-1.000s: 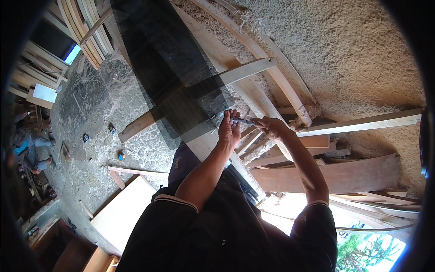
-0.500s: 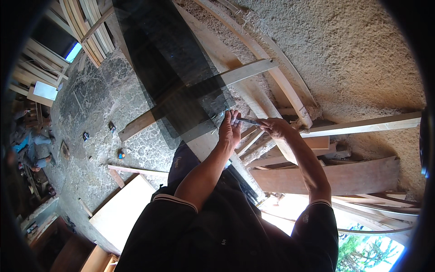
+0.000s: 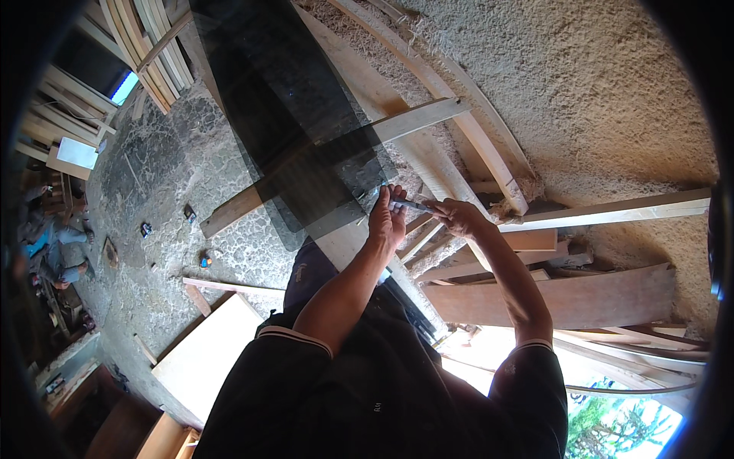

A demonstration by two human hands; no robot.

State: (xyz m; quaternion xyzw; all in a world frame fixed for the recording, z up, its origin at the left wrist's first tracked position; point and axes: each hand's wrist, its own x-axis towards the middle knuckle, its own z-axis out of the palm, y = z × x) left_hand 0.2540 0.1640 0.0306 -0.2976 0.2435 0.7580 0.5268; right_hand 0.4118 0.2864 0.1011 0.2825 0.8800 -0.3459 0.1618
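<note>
My left hand [image 3: 388, 216] is closed at the near right corner of a stack of dark tinted glass panes [image 3: 279, 84]. Between my hands runs a slim, grey, rod-like tool [image 3: 414, 204]; its exact kind is too small to make out. One end of it lies in my left fingers. My right hand [image 3: 463, 219], a little to the right, grips its other end with the fingers wrapped round. The panes lie across a wooden beam [image 3: 420, 120], which shows through the see-through glass. The tool's left tip is hidden by my left fingers.
Several boards [image 3: 550, 298] lean by the rough wall [image 3: 589, 99] at right. A pale panel [image 3: 210, 356] lies at lower left on the stained concrete floor [image 3: 164, 168], where small items are scattered. Planks [image 3: 138, 46] stand at far left; another person [image 3: 57, 245] sits below them.
My right hand and forearm have shifted slightly left, bringing the tool closer in to my left hand. The left hand and the glass panes look unmoved.
</note>
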